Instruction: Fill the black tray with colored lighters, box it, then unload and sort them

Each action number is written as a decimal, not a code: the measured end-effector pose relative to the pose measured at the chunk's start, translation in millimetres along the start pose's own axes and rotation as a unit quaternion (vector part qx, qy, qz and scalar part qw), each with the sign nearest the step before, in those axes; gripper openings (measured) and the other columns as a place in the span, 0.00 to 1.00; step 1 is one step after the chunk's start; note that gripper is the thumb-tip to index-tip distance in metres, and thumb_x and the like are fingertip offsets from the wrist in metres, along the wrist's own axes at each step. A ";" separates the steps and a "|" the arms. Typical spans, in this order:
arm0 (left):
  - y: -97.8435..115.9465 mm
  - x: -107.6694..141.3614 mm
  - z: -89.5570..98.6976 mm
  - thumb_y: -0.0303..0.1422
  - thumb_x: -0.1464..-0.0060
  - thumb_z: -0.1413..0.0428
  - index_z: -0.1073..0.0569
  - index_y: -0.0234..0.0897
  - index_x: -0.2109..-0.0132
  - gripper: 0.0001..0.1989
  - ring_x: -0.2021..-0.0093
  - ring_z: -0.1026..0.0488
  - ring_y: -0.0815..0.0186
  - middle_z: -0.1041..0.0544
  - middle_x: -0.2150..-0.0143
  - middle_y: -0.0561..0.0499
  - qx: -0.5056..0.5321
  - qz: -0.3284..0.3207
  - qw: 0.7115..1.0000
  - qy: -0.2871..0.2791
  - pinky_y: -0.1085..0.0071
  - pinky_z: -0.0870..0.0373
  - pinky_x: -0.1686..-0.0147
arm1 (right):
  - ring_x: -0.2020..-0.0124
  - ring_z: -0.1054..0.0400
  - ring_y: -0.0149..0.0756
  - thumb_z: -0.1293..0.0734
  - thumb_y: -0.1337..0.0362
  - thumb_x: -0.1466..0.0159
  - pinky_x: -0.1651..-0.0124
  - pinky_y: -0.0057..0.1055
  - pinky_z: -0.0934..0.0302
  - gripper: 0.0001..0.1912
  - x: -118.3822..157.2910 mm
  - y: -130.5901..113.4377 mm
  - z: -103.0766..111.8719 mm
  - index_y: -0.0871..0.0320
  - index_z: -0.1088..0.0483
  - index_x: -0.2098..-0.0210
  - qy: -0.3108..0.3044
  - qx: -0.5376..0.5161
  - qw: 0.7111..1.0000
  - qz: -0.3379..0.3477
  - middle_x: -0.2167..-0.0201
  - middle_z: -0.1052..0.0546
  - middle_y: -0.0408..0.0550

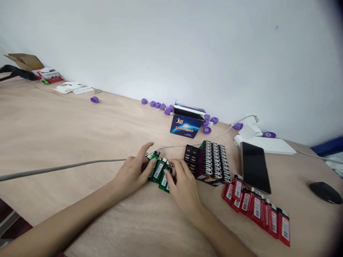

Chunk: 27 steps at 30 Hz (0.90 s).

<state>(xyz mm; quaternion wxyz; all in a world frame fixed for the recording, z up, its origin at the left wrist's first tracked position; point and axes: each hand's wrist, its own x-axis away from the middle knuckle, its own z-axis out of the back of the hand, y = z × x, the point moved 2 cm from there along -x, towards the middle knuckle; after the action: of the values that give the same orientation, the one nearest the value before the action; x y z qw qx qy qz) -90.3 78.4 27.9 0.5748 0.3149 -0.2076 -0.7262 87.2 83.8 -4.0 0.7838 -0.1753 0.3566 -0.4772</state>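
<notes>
Several green lighters (160, 170) lie side by side on the table in front of me, metal tops pointing away. My left hand (136, 167) grips the left end of this row, its thumb along a lighter and its index finger raised. From the right, my right hand (184, 180) holds the other end, with thumb and fingers closed around the outer lighter. Some fingertips are hidden behind the lighters. Just right of my right hand stands a black tray (190, 157), partly filled with upright lighters (214, 157) in tight rows.
Red lighters (257, 207) lie in an uneven row at right, near a phone (255, 167) and a black mouse (325, 192). A blue lighter box (187, 123) stands by the wall among purple caps (207, 130). A grey cable (80, 164) crosses the table behind my hands.
</notes>
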 end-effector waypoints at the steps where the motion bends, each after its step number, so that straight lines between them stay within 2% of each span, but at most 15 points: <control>1: -0.5 -0.3 0.7 0.36 0.35 0.54 0.44 0.35 0.36 0.23 0.83 0.37 0.68 0.35 0.82 0.63 -0.035 -0.013 0.999 0.007 0.74 0.42 0.78 | 0.63 0.28 0.41 0.40 0.67 0.31 0.57 0.38 0.30 0.09 -0.4 0.2 -0.4 0.58 0.31 0.53 -0.003 0.000 1.000 0.004 0.62 0.26 0.52; 3: -2.9 -1.4 0.6 0.35 0.34 0.57 0.42 0.34 0.37 0.21 0.82 0.33 0.66 0.32 0.81 0.60 -0.110 -0.024 0.994 0.000 0.73 0.41 0.77 | 0.62 0.28 0.41 0.40 0.67 0.31 0.56 0.39 0.30 0.08 -0.1 0.9 -0.8 0.57 0.31 0.54 -0.002 -0.002 1.000 0.008 0.62 0.26 0.51; 6: -9.6 -3.1 -2.9 0.33 0.34 0.59 0.41 0.30 0.37 0.22 0.77 0.26 0.58 0.24 0.77 0.52 -0.242 -0.019 0.968 -0.057 0.70 0.38 0.76 | 0.57 0.28 0.42 0.40 0.66 0.30 0.52 0.39 0.30 0.09 4.0 1.7 -0.5 0.57 0.33 0.51 0.014 -0.007 1.000 0.013 0.57 0.27 0.53; 8: -13.4 -3.8 -5.3 0.31 0.35 0.60 0.40 0.27 0.37 0.22 0.75 0.23 0.53 0.22 0.75 0.46 -0.289 -0.015 0.953 -0.092 0.68 0.36 0.76 | 0.51 0.30 0.44 0.40 0.66 0.30 0.49 0.41 0.31 0.11 9.3 0.6 0.5 0.58 0.34 0.49 0.023 -0.004 0.999 0.030 0.53 0.28 0.57; 11: -14.3 -4.7 -5.6 0.30 0.35 0.61 0.37 0.26 0.39 0.22 0.75 0.23 0.49 0.21 0.74 0.42 -0.299 -0.017 0.948 -0.105 0.65 0.34 0.77 | 0.44 0.34 0.50 0.38 0.64 0.32 0.43 0.48 0.34 0.16 20.0 -3.3 3.1 0.61 0.35 0.45 0.012 0.022 0.997 0.074 0.46 0.31 0.62; 16: -10.3 2.2 3.0 0.32 0.33 0.62 0.39 0.29 0.37 0.23 0.73 0.22 0.51 0.20 0.72 0.43 -0.284 -0.031 0.954 -0.092 0.64 0.31 0.74 | 0.33 0.47 0.62 0.31 0.62 0.38 0.38 0.59 0.40 0.34 33.8 -7.6 6.3 0.62 0.43 0.35 -0.077 0.068 0.989 0.108 0.33 0.45 0.69; 19: -12.0 18.3 9.5 0.38 0.33 0.58 0.43 0.33 0.34 0.24 0.76 0.24 0.57 0.22 0.73 0.48 -0.246 -0.133 0.954 -0.108 0.68 0.33 0.75 | 0.29 0.54 0.63 0.30 0.62 0.39 0.37 0.59 0.41 0.40 35.6 -5.9 5.4 0.60 0.49 0.31 -0.120 0.082 0.984 0.102 0.29 0.53 0.68; 21: -16.2 31.7 13.6 0.42 0.34 0.54 0.49 0.34 0.31 0.30 0.76 0.25 0.58 0.22 0.72 0.49 -0.221 -0.233 0.938 -0.130 0.68 0.32 0.73 | 0.28 0.56 0.62 0.30 0.61 0.38 0.37 0.59 0.41 0.42 34.3 -4.0 3.7 0.58 0.51 0.30 -0.134 0.083 0.983 0.090 0.28 0.54 0.67; 23: -23.1 41.7 17.8 0.44 0.34 0.52 0.54 0.33 0.29 0.34 0.73 0.24 0.57 0.22 0.69 0.47 -0.206 -0.304 0.920 -0.140 0.67 0.30 0.70 | 0.28 0.56 0.60 0.30 0.62 0.38 0.36 0.58 0.42 0.41 31.6 -2.2 1.7 0.56 0.51 0.30 -0.139 0.075 0.984 0.078 0.28 0.53 0.65; 25: -31.6 45.2 21.6 0.43 0.33 0.52 0.54 0.34 0.29 0.33 0.71 0.23 0.56 0.21 0.67 0.46 -0.205 -0.324 0.913 -0.137 0.66 0.29 0.68 | 0.28 0.54 0.57 0.31 0.63 0.37 0.34 0.56 0.43 0.40 28.2 -0.6 -0.7 0.55 0.50 0.30 -0.142 0.062 0.986 0.065 0.28 0.50 0.63; 27: -39.6 43.2 24.1 0.42 0.32 0.53 0.52 0.36 0.30 0.31 0.70 0.23 0.57 0.21 0.66 0.46 -0.210 -0.314 0.917 -0.131 0.67 0.29 0.68 | 0.29 0.52 0.53 0.32 0.65 0.36 0.33 0.54 0.45 0.37 24.9 0.9 -3.5 0.56 0.49 0.31 -0.151 0.048 0.986 0.050 0.29 0.47 0.62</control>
<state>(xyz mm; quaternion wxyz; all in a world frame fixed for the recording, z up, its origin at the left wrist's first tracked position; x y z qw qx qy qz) -141.1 45.2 9.4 0.3376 0.1383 -0.0140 -0.9310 92.4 62.7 -16.8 0.8590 -0.1893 0.2197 -0.4219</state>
